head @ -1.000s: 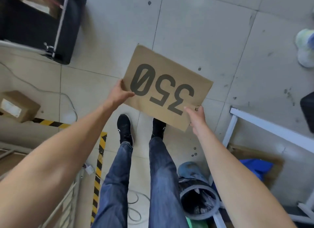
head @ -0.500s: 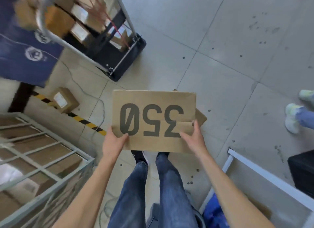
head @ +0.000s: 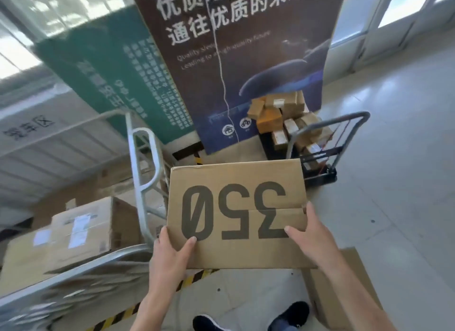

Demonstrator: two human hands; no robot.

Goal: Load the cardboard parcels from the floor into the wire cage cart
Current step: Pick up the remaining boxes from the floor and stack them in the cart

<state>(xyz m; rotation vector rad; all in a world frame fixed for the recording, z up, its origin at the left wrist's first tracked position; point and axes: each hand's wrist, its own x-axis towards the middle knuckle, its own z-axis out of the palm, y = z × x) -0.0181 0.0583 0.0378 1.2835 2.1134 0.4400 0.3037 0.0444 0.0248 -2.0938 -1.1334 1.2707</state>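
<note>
I hold a flat brown cardboard parcel (head: pixel 236 215) printed with a large "350", level in front of me at about waist height. My left hand (head: pixel 170 254) grips its near left corner, thumb on top. My right hand (head: pixel 311 239) grips its near right edge. The wire cage cart (head: pixel 145 183) stands to my left, its grey metal frame just beside the parcel's left edge. Inside it lie several cardboard boxes (head: pixel 81 229) with white labels.
A second brown box (head: pixel 344 293) lies on the floor under my right forearm. A black platform trolley (head: pixel 315 146) piled with small parcels stands ahead by a tall dark poster (head: pixel 246 59). Yellow-black tape (head: pixel 192 279) runs along the floor. My shoes (head: pixel 290 313) are below.
My view has swung up from the floor toward the cage cart and posters. The parcel has risen and moved closer to the cart's frame, still in both hands.
</note>
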